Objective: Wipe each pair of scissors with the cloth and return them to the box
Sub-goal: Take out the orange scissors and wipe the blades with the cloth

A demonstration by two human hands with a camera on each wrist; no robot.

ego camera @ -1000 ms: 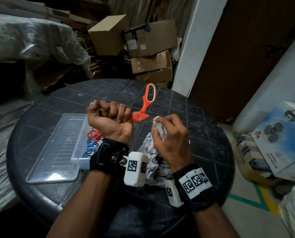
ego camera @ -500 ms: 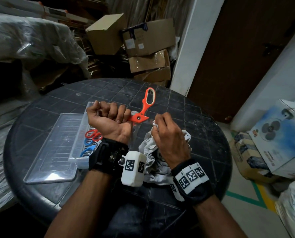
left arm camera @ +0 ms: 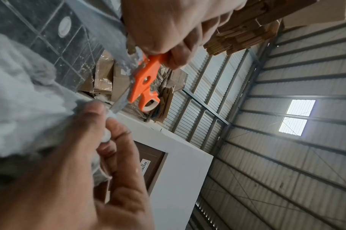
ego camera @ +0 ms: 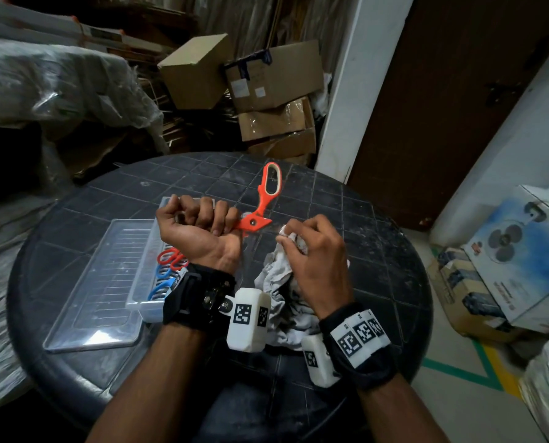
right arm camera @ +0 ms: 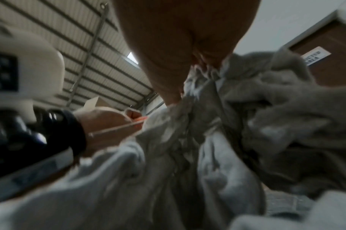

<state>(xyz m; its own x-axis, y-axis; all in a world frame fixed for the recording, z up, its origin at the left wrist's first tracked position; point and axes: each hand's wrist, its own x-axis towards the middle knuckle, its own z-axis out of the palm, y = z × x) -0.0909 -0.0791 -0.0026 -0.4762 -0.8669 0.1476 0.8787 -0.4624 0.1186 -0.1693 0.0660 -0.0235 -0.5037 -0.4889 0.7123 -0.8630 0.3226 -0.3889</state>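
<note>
- Left hand [ego camera: 199,231] grips opened orange scissors [ego camera: 262,203]; right hand [ego camera: 314,254] bunches the grey cloth [ego camera: 276,282] beside a blade, mid-wipe.
- Red and blue pairs lie in the clear box [ego camera: 139,302]; whether wiped, unclear.

The left hand [ego camera: 199,230] is gripping the orange scissors [ego camera: 262,199] in a fist above the dark round table [ego camera: 378,251]. The right hand [ego camera: 317,260] is bunching the grey cloth [ego camera: 276,276], seemingly against a blade. The clear box [ego camera: 145,282] is holding red and blue scissors [ego camera: 167,270].
</note>
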